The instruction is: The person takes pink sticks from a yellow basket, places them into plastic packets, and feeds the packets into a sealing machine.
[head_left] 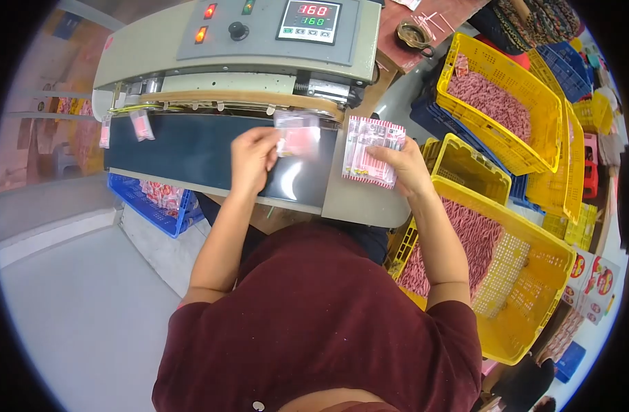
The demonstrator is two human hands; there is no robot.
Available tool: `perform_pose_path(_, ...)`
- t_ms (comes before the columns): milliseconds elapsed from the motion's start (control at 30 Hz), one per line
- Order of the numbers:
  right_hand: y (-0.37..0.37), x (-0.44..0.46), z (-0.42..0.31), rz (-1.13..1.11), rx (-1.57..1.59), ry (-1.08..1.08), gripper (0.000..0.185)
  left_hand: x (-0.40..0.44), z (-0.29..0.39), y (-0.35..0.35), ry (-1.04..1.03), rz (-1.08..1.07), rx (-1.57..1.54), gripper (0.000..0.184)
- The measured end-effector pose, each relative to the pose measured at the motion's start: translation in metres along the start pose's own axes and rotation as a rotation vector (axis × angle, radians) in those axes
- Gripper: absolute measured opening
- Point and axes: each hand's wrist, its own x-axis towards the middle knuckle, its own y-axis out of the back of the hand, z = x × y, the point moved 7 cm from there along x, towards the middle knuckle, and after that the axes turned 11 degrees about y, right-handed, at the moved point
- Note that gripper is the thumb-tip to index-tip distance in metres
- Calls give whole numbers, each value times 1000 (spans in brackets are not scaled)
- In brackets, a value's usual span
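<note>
My left hand (254, 158) pinches the edge of a small clear packet (298, 134) with pink contents, slightly blurred. The packet is at the right part of the band sealer (259, 58), its top close under the sealing strip. My right hand (407, 168) grips a stack of pink-and-white striped packets (373, 152), thumb on top, over the grey plate at the machine's right end. Below the strip runs a dark conveyor belt (191, 147). At its far left, a sealed-looking packet (142, 126) and a second packet (105, 132) hang from the strip.
A blue basket (185, 218) with packets stands below the belt's left end. To my right are a yellow crate (534, 323) of pink sticks and another yellow crate (548, 154) behind it. A red table (458, 10) holds a small bowl (414, 34).
</note>
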Motion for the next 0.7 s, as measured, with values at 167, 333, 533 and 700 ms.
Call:
perform_pose_path(167, -5, 3, 1, -28, -10, -10, 29, -36, 18, -16, -458, 153, 151, 8)
perform_pose_path(333, -13, 8, 2, -17, -52, 36, 29, -2, -19, -74, -103, -169, 143, 10)
perform_pose_path(533, -9, 5, 0, -31, -50, -8, 31, -5, -11, -72, 67, -195, 38, 11)
perform_pose_path(700, -9, 7, 2, -24, -48, 8, 32, 0, -24, -82, 53, -282, 126, 12)
